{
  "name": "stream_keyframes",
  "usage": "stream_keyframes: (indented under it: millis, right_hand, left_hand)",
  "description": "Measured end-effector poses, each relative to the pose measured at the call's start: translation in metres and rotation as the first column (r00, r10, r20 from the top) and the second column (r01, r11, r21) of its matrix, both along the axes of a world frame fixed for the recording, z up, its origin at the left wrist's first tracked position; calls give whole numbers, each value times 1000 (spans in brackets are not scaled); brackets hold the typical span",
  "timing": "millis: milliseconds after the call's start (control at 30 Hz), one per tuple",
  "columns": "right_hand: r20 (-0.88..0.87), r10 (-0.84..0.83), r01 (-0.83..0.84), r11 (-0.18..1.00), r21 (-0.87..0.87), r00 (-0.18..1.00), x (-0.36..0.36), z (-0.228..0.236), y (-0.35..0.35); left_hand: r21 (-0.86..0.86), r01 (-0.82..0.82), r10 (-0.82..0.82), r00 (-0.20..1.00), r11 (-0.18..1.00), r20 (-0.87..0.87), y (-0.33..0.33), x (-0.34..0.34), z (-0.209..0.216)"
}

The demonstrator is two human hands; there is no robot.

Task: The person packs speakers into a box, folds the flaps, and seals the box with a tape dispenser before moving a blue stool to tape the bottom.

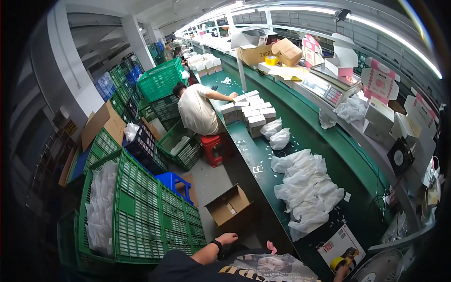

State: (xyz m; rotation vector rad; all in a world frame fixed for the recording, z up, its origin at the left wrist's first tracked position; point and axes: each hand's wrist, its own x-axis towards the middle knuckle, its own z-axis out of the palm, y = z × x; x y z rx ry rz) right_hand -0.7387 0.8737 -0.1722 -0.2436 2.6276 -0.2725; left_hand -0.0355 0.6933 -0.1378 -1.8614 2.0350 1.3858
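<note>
The right hand appears to grip the tape dispenser over the carton, toward 5 o'clock. The left hand, at 6 o'clock, is relaxed, holding nothing visible. Caution: swinging toward 3 o'clock could strike the fan.

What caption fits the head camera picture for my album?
Right hand holding a yellow tape dispenser at a white box, white plastic bags heaped on a green tabletop.

We are seeing the lower edge partly cutting off the right hand and the fan, near right; we are not making out the white bags' contents.
</note>
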Motion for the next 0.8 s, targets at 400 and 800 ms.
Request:
stream_keyframes:
  millis: [400,800]
  right_hand:
    - [116,521,11,201,-979,845,99,185,-97]
    - [650,715,517,466,-718,257,329,248,-198]
  left_hand:
    - [-64,167,-172,983,984,-71,-35,-48,53]
    - [-248,92,-148,964,964,-220,-58,-15,122]
